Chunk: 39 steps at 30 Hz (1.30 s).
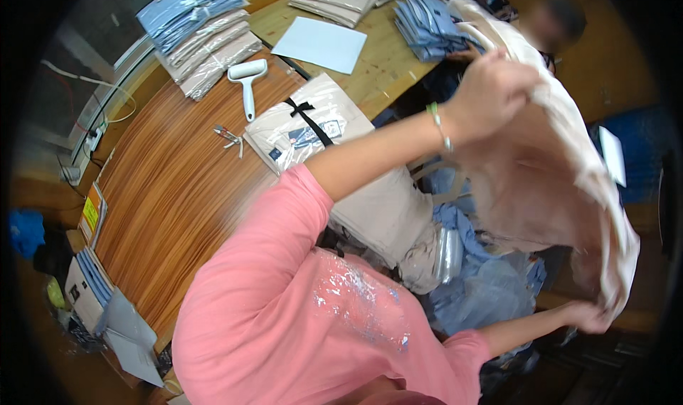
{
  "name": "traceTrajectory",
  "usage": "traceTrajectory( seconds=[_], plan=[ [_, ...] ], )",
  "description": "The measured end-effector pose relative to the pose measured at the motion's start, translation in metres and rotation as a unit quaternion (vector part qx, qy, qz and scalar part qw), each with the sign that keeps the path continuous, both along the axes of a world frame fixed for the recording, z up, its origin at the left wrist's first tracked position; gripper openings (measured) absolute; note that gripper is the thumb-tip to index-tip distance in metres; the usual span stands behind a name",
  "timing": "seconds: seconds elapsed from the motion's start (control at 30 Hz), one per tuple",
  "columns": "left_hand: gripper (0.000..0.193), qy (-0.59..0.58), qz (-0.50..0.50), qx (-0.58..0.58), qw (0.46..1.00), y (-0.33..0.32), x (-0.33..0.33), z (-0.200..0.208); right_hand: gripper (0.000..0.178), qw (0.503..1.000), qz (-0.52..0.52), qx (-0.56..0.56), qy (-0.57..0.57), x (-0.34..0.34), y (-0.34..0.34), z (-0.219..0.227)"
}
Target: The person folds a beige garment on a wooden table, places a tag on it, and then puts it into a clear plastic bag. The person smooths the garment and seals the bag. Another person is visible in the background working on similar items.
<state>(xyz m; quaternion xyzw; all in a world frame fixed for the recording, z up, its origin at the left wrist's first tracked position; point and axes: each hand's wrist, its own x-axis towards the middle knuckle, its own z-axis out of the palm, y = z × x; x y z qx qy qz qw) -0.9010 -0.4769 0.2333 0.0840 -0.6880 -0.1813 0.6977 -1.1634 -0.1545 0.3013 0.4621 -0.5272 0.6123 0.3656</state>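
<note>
Beige-pink cloth spreads at your right side, its long axis slanting from your outstretched left hand to your right hand. Both hands are closed on it, the left toward the far end, the right at the near corner. Folds and blur obscure your fingertips; the cloth's cut cannot be made out.
</note>
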Motion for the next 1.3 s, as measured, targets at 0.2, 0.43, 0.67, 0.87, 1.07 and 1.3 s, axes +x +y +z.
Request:
traceTrajectory(
  seconds=[0.2,0.43,0.67,0.87,1.07,1.3],
  plan=[
    [0.041,-0.579,-0.121,0.095,0.800,0.058,0.018,-0.326,0.043,0.677,-0.122,0.710,-0.148,0.001,0.054,-0.360],
    [0.040,-0.765,-0.333,0.202,0.513,0.110,0.167,-0.380,0.053,0.352,0.106,0.858,-0.359,0.053,0.079,-0.472],
    [0.025,-0.401,-0.432,0.423,0.688,0.120,0.262,-0.151,0.038,0.635,0.167,0.627,-0.419,-0.006,0.034,-0.308],
    [0.020,-0.257,-0.373,0.322,0.831,0.141,0.406,-0.028,0.030,0.848,0.274,0.339,-0.301,0.096,-0.072,-0.103],
    [0.006,-0.173,0.022,0.224,0.959,0.065,0.495,0.045,0.035,0.853,0.444,0.160,-0.222,0.201,-0.189,0.012],
    [0.012,0.067,0.397,0.004,0.915,-0.037,0.606,0.092,0.027,0.711,0.659,0.154,-0.193,0.314,-0.366,0.073]
  ],
)
